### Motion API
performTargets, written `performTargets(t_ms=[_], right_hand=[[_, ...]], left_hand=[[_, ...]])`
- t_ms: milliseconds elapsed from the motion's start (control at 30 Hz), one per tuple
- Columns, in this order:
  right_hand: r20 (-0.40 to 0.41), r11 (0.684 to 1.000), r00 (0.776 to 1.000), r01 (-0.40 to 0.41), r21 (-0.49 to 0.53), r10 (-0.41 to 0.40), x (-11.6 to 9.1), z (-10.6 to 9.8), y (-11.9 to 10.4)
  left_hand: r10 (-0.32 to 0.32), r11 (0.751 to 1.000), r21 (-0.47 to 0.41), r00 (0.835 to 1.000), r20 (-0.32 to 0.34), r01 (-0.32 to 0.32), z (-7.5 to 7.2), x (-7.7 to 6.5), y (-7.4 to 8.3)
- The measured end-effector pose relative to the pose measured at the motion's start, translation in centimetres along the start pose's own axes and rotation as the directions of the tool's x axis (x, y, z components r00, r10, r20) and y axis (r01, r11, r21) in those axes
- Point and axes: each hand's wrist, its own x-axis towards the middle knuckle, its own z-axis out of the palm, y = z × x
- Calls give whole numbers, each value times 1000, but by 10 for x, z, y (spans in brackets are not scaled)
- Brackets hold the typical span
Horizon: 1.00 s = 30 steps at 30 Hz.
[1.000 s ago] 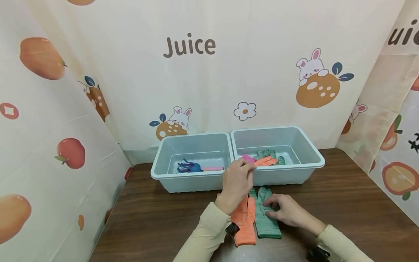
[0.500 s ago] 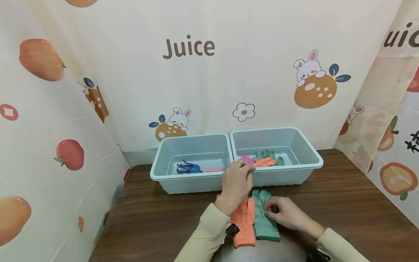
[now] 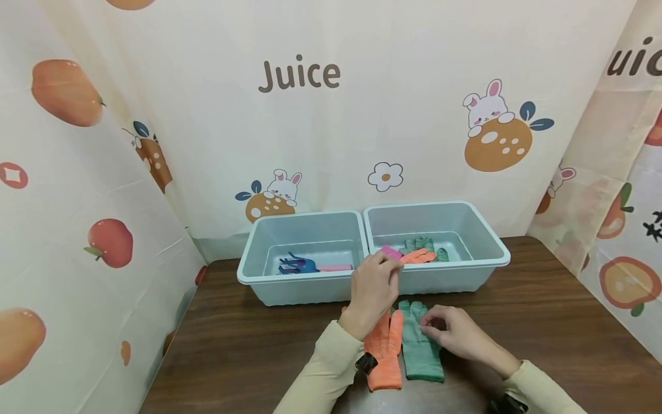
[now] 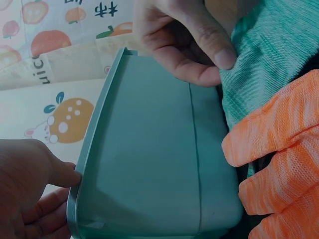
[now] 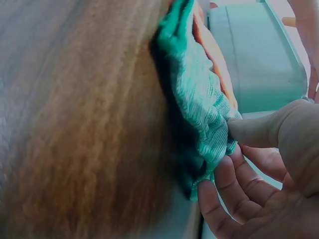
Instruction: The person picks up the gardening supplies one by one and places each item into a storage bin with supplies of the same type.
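My left hand (image 3: pixel 373 294) grips the front rim of the right light-blue plastic tub (image 3: pixel 455 279) near its left corner. In the left wrist view the thumb lies on the rim (image 4: pixel 75 199). On the table a green knit glove (image 3: pixel 423 357) and an orange knit glove (image 3: pixel 385 353) lie side by side, fingers toward the tubs; my left arm covers part of the orange one. My right hand (image 3: pixel 457 333) pinches the green glove at its right side. In the right wrist view, thumb and fingers hold its bunched fabric (image 5: pixel 204 114).
The right tub holds another green glove (image 3: pixel 442 255), an orange glove (image 3: pixel 419 256) and a pink item (image 3: pixel 391 251). In the left tub (image 3: pixel 305 292) lies a blue claw-shaped tool (image 3: pixel 300 264) with a pink handle (image 3: pixel 336 267). Brown wooden table (image 3: pixel 243 356); printed curtains stand behind and beside it.
My right hand shifts slightly to the right along the green glove, whose fabric moves a little. My left hand stays on the tub rim.
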Motion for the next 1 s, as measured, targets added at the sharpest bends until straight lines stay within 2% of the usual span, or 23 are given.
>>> performTargets(t_ms=[267, 1000], right_hand=[[-16, 999, 999, -39, 11, 39, 2, -10, 0], [-19, 997, 999, -30, 76, 32, -3, -28, -10]], left_hand=[[-4, 1000, -2, 1000, 13, 4, -1, 1, 0], [-1, 1000, -9, 1000, 15, 1, -2, 2, 0]])
